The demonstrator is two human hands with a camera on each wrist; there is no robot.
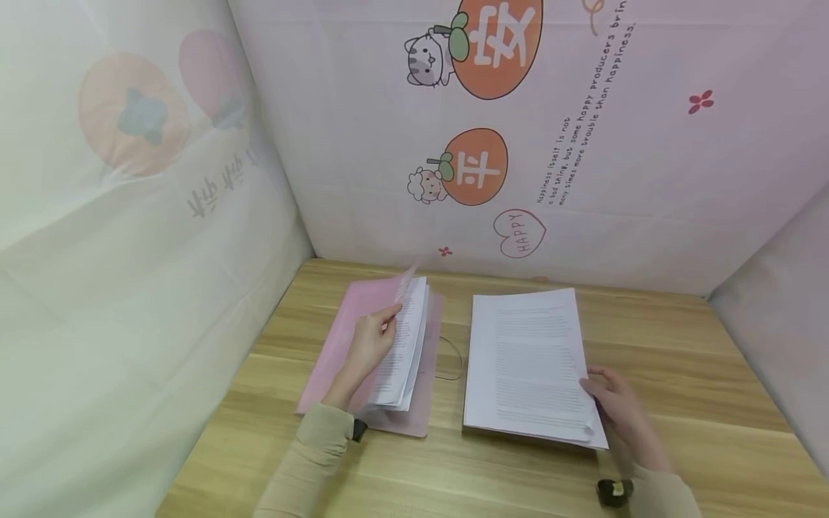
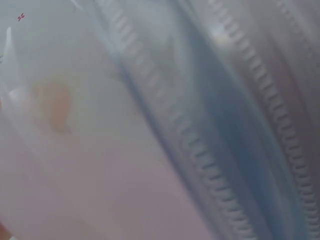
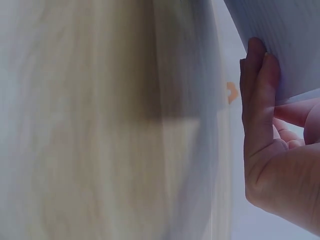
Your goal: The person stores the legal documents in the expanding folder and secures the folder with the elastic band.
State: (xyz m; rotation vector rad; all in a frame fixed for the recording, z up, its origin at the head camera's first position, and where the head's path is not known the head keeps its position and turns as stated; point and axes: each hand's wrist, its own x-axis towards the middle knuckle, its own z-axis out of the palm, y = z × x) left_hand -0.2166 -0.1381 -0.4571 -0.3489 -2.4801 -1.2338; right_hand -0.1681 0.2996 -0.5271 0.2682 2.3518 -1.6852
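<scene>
A pink translucent folder (image 1: pixel 330 345) lies open on the left of the table, with printed sheets (image 1: pixel 404 352) inside it. My left hand (image 1: pixel 372 342) pinches a raised clear leaf of the folder near its upper part. In the left wrist view, blurred clear plastic (image 2: pixel 165 100) with ridged edges fills the frame and hides the fingers. On the right, a stack of printed paper (image 1: pixel 531 360) is gripped at its right edge by my right hand (image 1: pixel 615 406), thumb on top. The right wrist view shows fingers (image 3: pixel 262 85) under the paper (image 3: pixel 295 55), which is tilted off the table.
A thin elastic loop (image 1: pixel 460 360) sticks out from the folder's right side. The wooden table (image 1: pixel 680 374) meets white printed cloth walls (image 1: pixel 363 144) at the back and both sides. Dark wrist straps (image 1: pixel 614 493) are on both wrists.
</scene>
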